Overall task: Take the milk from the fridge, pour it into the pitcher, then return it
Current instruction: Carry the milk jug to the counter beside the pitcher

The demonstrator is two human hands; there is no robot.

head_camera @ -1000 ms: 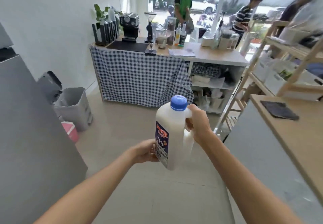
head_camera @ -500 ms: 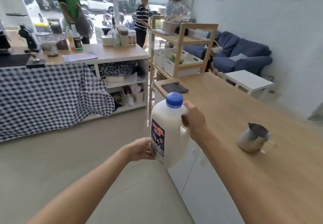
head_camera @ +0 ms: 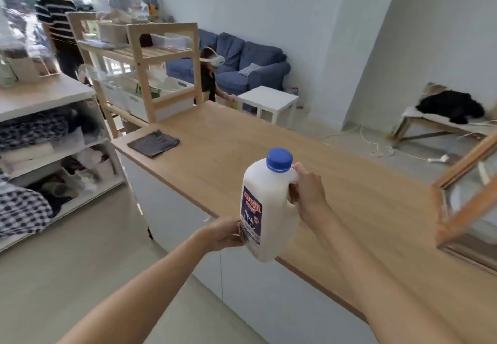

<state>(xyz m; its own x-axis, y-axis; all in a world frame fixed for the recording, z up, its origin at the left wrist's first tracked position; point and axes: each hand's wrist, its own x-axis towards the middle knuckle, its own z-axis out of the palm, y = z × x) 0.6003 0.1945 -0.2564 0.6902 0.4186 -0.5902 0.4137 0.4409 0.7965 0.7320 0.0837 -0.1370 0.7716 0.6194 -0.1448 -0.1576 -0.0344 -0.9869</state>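
Observation:
A white plastic milk jug (head_camera: 269, 204) with a blue cap and a dark label is upright in front of me, over the near edge of a long wooden counter (head_camera: 363, 201). My right hand (head_camera: 309, 193) grips its handle. My left hand (head_camera: 228, 233) supports the jug's lower left side at the label. The pitcher and the fridge are out of this view.
A dark folded cloth (head_camera: 153, 143) lies at the counter's far left end. A wooden shelf rack (head_camera: 145, 56) with white bins stands behind it. A wood-framed glass case (head_camera: 468, 198) sits on the counter at right. People stand or sit at the back near a blue sofa (head_camera: 242, 61).
My view has swung to the right, from the checked-cloth bar to the wooden counter. The jug stays held in both hands. The steel pitcher seen half a second ago has left the view.

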